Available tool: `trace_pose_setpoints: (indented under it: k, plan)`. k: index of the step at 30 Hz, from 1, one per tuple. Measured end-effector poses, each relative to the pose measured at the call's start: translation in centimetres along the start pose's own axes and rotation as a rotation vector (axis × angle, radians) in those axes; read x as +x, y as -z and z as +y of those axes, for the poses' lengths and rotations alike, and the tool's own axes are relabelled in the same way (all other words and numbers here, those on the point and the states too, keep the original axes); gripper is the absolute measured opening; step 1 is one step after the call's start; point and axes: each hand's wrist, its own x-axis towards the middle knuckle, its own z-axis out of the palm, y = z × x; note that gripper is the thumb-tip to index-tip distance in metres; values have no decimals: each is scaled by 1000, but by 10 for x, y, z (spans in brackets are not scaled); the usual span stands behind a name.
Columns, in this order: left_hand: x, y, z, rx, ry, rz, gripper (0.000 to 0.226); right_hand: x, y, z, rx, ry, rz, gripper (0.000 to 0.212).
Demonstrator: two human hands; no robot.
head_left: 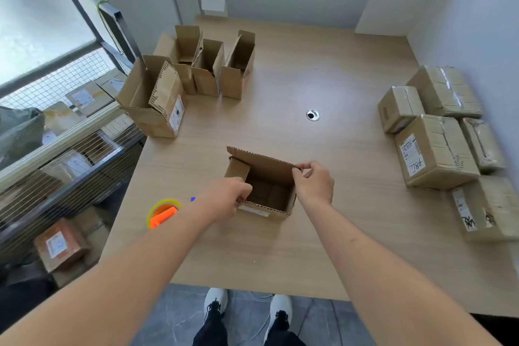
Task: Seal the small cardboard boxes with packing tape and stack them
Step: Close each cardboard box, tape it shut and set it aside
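Both hands work the open box (262,185) at centre frame: left hand (229,195), fingers curled, grips the near-left edge of its rim, while right hand (314,181) pinches the right corner of the raised far flap between thumb and fingertips. I judge I hold it this way to steady the carton and fold its flaps shut before taping.

Far left of the frame, beyond the table edge, a wire-mesh rack (64,132) carries labelled parcels. At lower left on the table (323,70), the tape dispenser (163,213), orange with a yellow roll, lies just beside my left forearm, within easy reach for the sealing step; neither hand touches it.

At upper left, a cluster of unsealed boxes (193,73) stands with flaps up, apparently waiting their turn. A cable grommet (313,115) sits in the tabletop above centre.

Along the right edge, the sealed boxes (438,143) are gathered close together, tape glinting on their tops, some bearing labels; they look set apart as finished work. Whether any rests on another I cannot tell from this angle.

At bottom centre, my shoes (247,309) show on the grey floor below the table edge.
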Motion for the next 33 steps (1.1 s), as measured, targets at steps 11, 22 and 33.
trace_pose_setpoints:
  k: [11,22,33]
  plan:
    - [2,-6,6,-70,-15,34,21,3,-10,-8,69,-170,-108,58]
    - [7,-3,10,-118,352,217,67,-7,1,5,-205,69,-228,27]
    - [9,-18,13,-197,320,190,57,-39,-26,23,-737,443,-275,64]
